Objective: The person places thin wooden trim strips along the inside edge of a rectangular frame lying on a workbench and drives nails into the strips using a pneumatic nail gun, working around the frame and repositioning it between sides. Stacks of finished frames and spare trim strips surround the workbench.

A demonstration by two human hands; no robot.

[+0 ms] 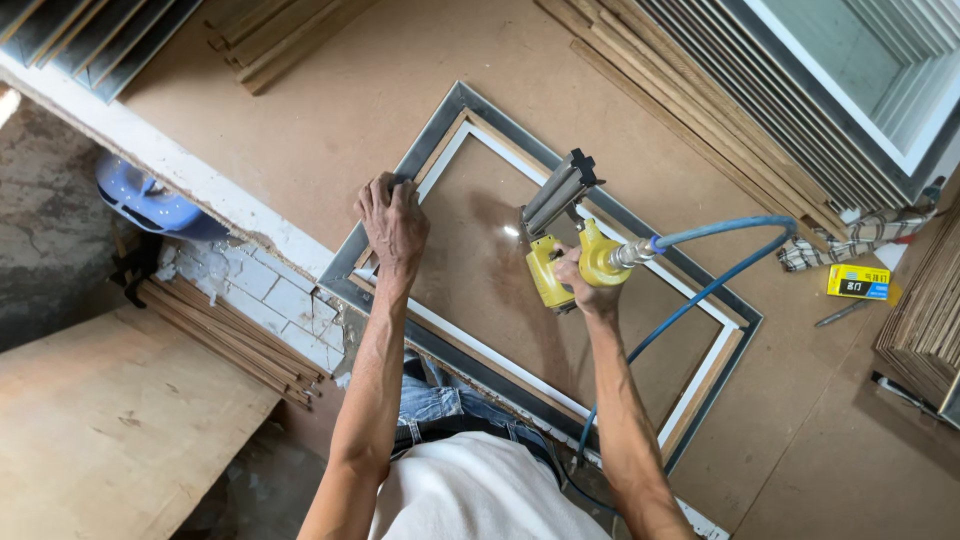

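Fingers (pixel 385 196) of left hand (pixel 394 225) pressed flat, grasping nothing, on grey frame (pixel 440 135) lying on bench (pixel 330 110). Right hand (pixel 580 280) clenched round yellow nail gun (pixel 562 262), blue hose (pixel 720 270) trailing. Judged mid-fastening; next shot needs nose seated on rebate.

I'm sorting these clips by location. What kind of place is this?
Most likely a picture-framing workshop. A frame lies on a brown worktable, the right hand holds a yellow air-powered nail gun on a blue hose, and frame mouldings are stacked along the table's edge.
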